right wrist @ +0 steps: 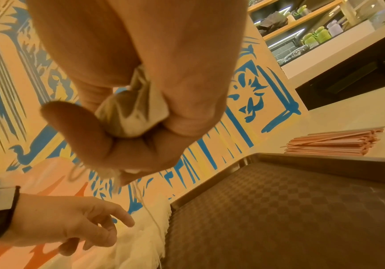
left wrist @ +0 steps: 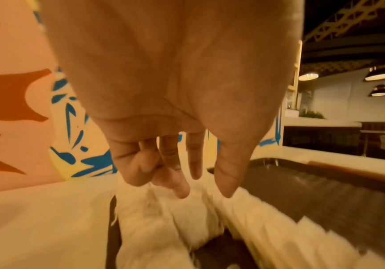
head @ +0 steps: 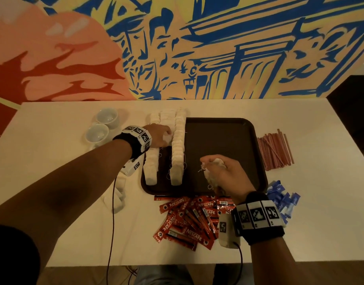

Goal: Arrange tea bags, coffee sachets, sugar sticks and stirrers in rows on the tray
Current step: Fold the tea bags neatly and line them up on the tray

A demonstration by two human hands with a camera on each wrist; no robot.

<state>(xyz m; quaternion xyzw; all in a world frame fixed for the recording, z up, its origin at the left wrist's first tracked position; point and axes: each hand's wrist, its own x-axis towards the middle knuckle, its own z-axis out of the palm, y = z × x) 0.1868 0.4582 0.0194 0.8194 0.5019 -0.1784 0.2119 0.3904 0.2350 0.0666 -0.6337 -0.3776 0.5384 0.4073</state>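
A dark brown tray (head: 218,138) lies mid-table. White tea bags stand in rows along its left side: a left row (head: 151,167), a right row (head: 178,149) and a shorter one at the back between them (head: 166,118). My left hand (head: 162,136) hovers over that middle gap with fingers (left wrist: 195,163) pointing down, relaxed, holding nothing; its fingertips touch or nearly touch the tea bags (left wrist: 163,223). My right hand (head: 220,173) hangs above the tray's bare middle and grips a bunch of tea bags (right wrist: 134,112), strings dangling.
Red coffee sachets (head: 189,219) lie heaped in front of the tray, blue sugar sticks (head: 281,198) at its near right, pink-red stirrers (head: 274,151) on its right. Two white cups (head: 101,126) and loose tea bags (head: 119,194) sit to the left.
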